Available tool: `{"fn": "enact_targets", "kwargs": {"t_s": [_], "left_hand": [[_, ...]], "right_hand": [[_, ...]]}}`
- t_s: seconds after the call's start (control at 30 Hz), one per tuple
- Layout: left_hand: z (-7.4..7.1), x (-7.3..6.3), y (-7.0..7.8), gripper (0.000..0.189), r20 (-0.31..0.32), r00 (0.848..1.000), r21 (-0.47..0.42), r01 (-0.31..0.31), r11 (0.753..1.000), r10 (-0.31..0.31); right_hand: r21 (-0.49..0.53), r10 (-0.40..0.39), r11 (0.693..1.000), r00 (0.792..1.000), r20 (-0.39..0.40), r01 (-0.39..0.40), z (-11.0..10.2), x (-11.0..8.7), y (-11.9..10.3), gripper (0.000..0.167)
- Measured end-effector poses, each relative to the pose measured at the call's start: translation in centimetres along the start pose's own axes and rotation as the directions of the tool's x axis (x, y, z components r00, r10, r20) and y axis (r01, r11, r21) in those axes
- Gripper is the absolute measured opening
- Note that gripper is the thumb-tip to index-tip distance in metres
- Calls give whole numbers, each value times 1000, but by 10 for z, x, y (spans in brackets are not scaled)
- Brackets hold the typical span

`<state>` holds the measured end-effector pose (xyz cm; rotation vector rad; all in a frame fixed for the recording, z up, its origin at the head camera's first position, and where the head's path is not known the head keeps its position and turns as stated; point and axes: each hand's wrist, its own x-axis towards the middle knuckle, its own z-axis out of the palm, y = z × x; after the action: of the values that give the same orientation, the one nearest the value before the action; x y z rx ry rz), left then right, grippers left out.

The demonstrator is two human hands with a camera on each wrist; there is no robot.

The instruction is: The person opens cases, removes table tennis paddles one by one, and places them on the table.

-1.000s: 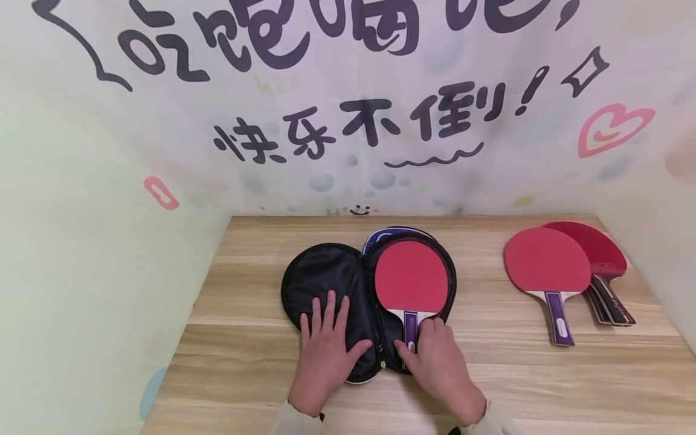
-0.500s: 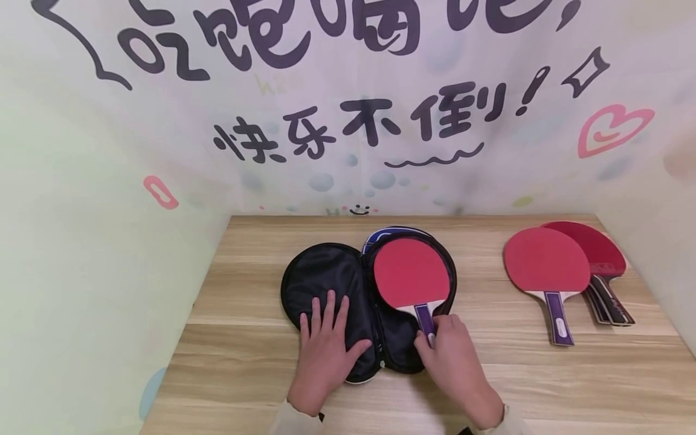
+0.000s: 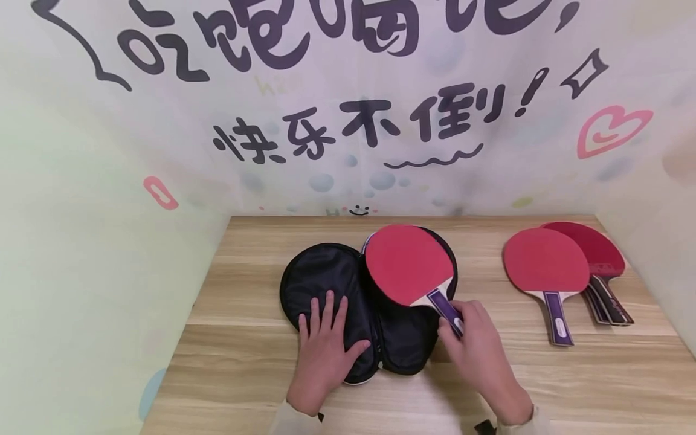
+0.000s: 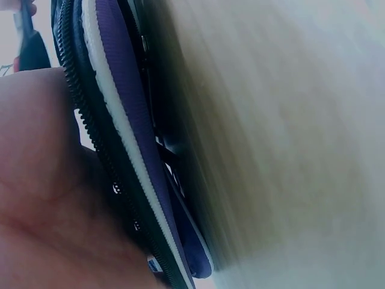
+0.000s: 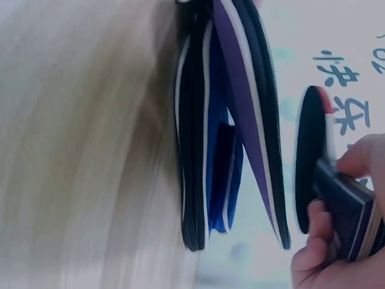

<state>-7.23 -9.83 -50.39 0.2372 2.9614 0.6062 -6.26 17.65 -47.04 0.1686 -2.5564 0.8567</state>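
My right hand (image 3: 481,350) grips the purple handle of a red-faced table tennis bat (image 3: 410,266), its blade slanting up to the left over the right half of an open black zip case (image 3: 402,344). In the right wrist view the bat's dark underside (image 5: 310,162) shows apart from the case, and fingers and thumb wrap the handle (image 5: 343,205). With fingers spread, my left hand (image 3: 323,362) rests flat on the case's left half. The left wrist view shows the case's zip edge (image 4: 99,144) beside that hand.
Beneath the open case lies another case with blue sides (image 5: 219,174), mostly hidden from above. Two or more bats lie overlapped at the table's right, a red one with a purple handle (image 3: 546,260) on top, a darker red one (image 3: 603,254) behind. A printed cloth (image 3: 348,151) backs the table.
My right hand has lifted the bat out of the case's right half, moving to the right and tilting the handle outward. My left hand has stayed on the case.
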Motion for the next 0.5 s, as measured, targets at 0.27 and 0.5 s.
{"fn": "enact_targets", "kwargs": {"t_s": [0.27, 0.5], "left_hand": [[2, -1, 0, 87, 3, 1000, -4, 2, 1000, -2], [-1, -3, -1, 87, 2, 1000, -1, 8, 1000, -8]], "right_hand": [[13, 106, 994, 993, -57, -106, -41, 20, 26, 24], [-167, 252, 948, 960, -119, -269, -92, 40, 96, 21]]}}
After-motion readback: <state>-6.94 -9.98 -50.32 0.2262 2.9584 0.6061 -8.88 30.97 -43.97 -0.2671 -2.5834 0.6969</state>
